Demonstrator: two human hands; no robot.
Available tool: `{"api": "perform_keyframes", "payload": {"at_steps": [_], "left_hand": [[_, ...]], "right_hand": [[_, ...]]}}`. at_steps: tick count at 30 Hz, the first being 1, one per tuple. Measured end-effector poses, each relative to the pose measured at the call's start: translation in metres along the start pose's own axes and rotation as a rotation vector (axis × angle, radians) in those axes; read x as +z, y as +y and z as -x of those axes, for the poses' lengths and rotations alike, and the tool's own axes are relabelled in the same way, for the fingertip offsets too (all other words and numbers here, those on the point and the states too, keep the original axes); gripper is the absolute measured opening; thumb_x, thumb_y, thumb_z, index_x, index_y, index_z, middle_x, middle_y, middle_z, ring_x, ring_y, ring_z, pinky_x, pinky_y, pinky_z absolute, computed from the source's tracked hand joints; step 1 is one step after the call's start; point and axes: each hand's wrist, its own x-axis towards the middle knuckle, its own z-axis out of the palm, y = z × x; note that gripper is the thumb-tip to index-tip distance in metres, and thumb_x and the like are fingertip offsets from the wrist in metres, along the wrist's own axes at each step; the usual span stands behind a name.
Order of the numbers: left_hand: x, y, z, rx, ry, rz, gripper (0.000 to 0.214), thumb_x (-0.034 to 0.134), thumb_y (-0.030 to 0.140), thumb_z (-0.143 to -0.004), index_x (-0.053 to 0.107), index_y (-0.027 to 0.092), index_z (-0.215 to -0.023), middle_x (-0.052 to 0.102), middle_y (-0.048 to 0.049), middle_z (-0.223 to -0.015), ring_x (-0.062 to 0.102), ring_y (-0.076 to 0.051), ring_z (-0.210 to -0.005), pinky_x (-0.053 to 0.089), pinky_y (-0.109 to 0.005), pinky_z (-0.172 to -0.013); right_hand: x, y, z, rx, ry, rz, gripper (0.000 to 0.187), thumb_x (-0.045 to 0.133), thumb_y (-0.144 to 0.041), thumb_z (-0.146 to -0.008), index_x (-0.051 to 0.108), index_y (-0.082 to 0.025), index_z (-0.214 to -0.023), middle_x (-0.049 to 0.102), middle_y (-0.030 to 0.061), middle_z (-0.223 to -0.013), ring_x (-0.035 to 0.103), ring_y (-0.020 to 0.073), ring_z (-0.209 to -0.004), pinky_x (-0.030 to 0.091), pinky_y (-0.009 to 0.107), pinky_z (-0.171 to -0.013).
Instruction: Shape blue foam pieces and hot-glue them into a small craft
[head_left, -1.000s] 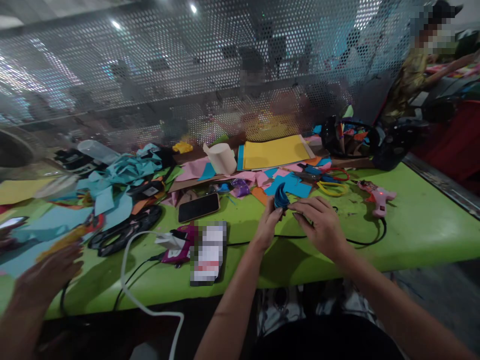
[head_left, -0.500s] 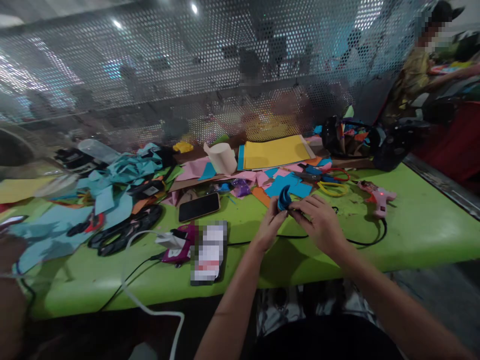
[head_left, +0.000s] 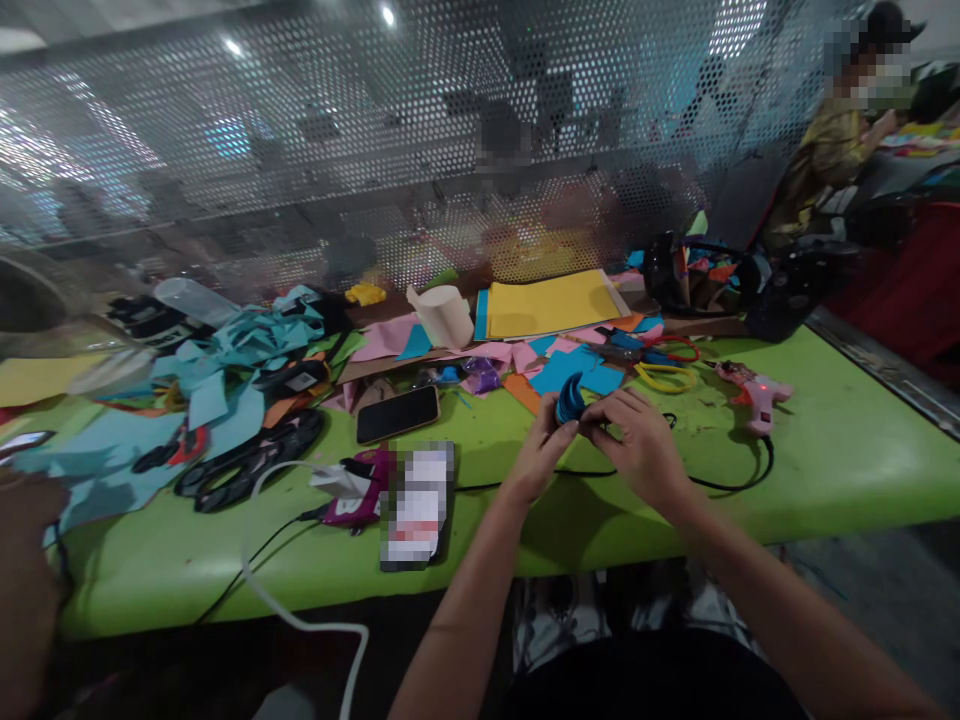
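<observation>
Between my two hands, over the green table (head_left: 675,540), is a curled piece of blue paper (head_left: 571,398), its layers bent into a curve. My left hand (head_left: 541,450) is closed on its lower left side, thumb in front. My right hand (head_left: 634,430) pinches at its lower right edge, fingertips together. Just behind lie flat blue paper sheets (head_left: 577,368) and an orange strip (head_left: 521,393). To the right a pink glue gun (head_left: 759,395) with a lit red light rests on the table, its black cord running under my hands.
Left of my hands are two phones, one dark (head_left: 399,414) and one lit (head_left: 416,505), and a magenta power strip (head_left: 361,490). Scissors (head_left: 251,460) lie among teal paper scraps (head_left: 247,340). Behind stand a paper roll (head_left: 445,316) and yellow sheets (head_left: 551,303). Another person's arm (head_left: 30,590) is at far left.
My hands stay nearly in place, with the blue paper turned slightly between them. At far left, the other person's arm has moved further in over the table.
</observation>
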Motion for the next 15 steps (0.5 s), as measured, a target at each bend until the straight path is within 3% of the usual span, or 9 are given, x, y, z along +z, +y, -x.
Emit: {"api": "perform_keyframes", "payload": {"at_steps": [9,15], "left_hand": [[-0.0001,0.0002,0.0004,-0.002,0.004,-0.026,0.034,0.058,0.045,-0.084,0.055,0.022,-0.108,0.048,-0.0012,-0.087,0.043,-0.017,-0.084,0.042,-0.029,-0.086],[0.0004,0.0016,0.0001,-0.018,-0.001,-0.038,0.034,0.060,0.045,-0.082,0.054,0.022,-0.105,0.051,-0.0018,-0.093,0.042,-0.017,-0.087,0.041,-0.028,-0.088]], "right_hand": [[0.0024,0.0024,0.0048,-0.040,-0.007,0.087,0.007,0.062,-0.020,-0.090,0.070,-0.022,-0.091,0.071,0.0040,-0.081,0.059,0.0215,-0.076,0.044,0.035,-0.071],[0.0054,0.0021,0.0048,-0.002,0.031,0.037,0.007,0.064,-0.018,-0.089,0.067,-0.021,-0.083,0.069,0.0034,-0.079,0.057,0.0207,-0.076,0.042,0.034,-0.070]]}}
